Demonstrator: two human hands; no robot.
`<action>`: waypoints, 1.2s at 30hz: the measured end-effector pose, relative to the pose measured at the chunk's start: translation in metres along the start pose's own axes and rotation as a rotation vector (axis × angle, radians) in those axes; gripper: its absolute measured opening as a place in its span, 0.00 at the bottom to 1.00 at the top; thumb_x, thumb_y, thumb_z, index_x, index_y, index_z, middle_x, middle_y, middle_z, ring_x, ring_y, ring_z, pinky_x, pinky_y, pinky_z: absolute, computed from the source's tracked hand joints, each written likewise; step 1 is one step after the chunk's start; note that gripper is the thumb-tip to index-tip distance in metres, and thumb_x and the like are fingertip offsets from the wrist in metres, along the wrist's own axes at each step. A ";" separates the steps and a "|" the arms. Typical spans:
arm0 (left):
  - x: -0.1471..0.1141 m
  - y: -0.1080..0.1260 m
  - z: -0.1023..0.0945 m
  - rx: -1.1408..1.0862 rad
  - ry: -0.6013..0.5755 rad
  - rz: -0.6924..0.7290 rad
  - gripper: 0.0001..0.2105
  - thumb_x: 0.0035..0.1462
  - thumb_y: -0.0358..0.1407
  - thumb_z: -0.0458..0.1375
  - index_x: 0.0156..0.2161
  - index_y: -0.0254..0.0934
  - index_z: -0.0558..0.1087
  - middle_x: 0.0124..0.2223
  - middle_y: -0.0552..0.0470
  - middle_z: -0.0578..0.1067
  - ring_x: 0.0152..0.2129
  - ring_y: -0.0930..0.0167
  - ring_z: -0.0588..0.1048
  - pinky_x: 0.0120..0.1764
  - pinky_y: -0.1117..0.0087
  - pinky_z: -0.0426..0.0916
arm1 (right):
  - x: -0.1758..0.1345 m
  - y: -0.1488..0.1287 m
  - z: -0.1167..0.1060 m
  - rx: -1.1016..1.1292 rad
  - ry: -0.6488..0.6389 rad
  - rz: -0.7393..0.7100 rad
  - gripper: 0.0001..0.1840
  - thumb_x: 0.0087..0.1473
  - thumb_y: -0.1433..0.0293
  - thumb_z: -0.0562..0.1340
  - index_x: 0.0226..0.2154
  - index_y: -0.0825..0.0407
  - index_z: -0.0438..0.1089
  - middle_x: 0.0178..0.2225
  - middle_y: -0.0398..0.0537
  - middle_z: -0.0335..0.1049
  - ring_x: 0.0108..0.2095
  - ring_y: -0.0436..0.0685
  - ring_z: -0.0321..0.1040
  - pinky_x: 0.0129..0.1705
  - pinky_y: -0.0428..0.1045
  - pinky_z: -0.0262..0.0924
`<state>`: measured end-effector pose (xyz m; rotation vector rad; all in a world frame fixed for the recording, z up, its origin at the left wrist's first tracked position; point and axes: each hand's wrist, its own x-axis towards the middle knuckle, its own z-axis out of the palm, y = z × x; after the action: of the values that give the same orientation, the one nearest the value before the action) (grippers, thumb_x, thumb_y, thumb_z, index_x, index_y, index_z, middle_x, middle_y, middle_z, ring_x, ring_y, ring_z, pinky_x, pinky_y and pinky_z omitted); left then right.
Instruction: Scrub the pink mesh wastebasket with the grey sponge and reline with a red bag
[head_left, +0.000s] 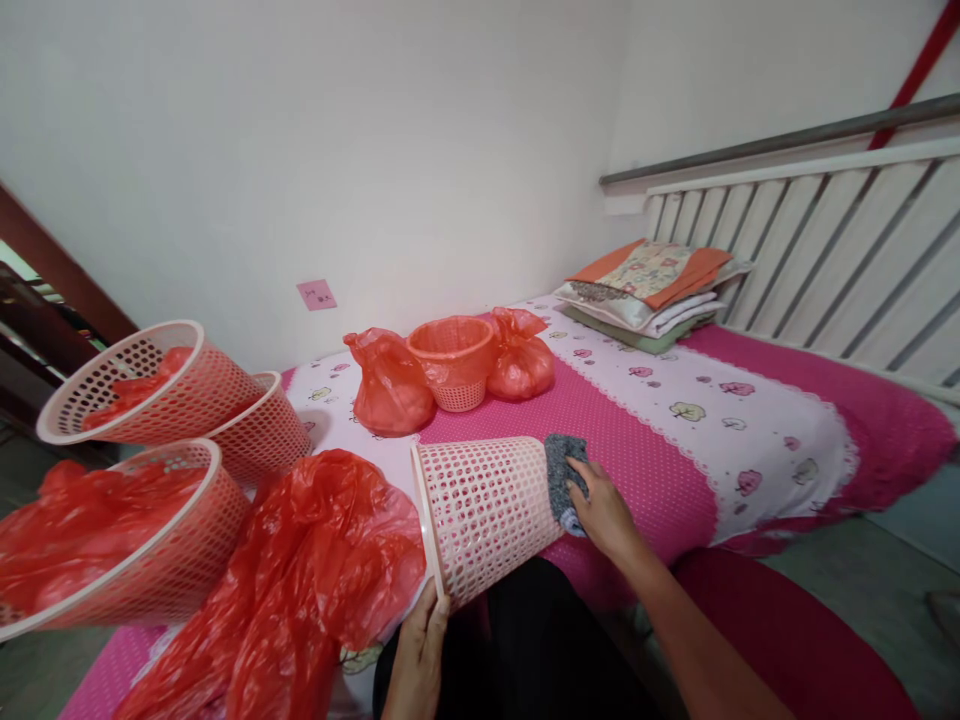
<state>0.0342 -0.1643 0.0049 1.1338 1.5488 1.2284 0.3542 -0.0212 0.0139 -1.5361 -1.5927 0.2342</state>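
A pale pink perforated plastic basket (487, 510) lies on its side across my lap and the bed edge, its mouth facing left. My left hand (420, 640) grips the basket's rim at the lower left. In my right hand (600, 510) is a grey cloth (562, 470), pressed against the basket's base on the right. A crumpled red plastic bag (330, 560) lies just left of the basket's mouth.
More pink baskets (225, 540) with red bags inside stand at left. By the wall are a bag-lined basket (459, 395) and two filled red bags (394, 385). Folded bedding (645, 285) is stacked near the white bed rail (825, 240). A dark red seat (780, 630) is at lower right.
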 end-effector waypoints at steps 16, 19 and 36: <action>0.018 -0.044 -0.009 0.104 0.023 0.042 0.21 0.55 0.53 0.64 0.50 0.46 0.81 0.59 0.47 0.80 0.64 0.51 0.69 0.67 0.53 0.64 | -0.012 0.006 0.020 0.059 0.068 0.011 0.24 0.63 0.65 0.53 0.57 0.52 0.71 0.52 0.62 0.72 0.52 0.68 0.73 0.56 0.65 0.69; 0.018 -0.051 -0.011 0.120 0.025 0.045 0.20 0.59 0.52 0.63 0.52 0.44 0.80 0.59 0.46 0.79 0.61 0.53 0.72 0.64 0.50 0.66 | -0.013 0.008 0.021 0.072 0.074 0.012 0.24 0.63 0.65 0.52 0.57 0.54 0.71 0.52 0.63 0.72 0.53 0.68 0.73 0.57 0.65 0.68; 0.005 -0.034 -0.019 0.179 -0.046 0.108 0.15 0.67 0.43 0.60 0.55 0.41 0.74 0.59 0.44 0.75 0.52 0.62 0.76 0.54 0.53 0.74 | -0.025 0.029 0.029 0.260 0.054 0.263 0.26 0.55 0.61 0.57 0.49 0.56 0.78 0.51 0.65 0.78 0.54 0.70 0.75 0.60 0.65 0.65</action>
<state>0.0102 -0.1677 -0.0254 1.3673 1.6051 1.1426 0.3510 -0.0250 -0.0339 -1.5288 -1.2610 0.5199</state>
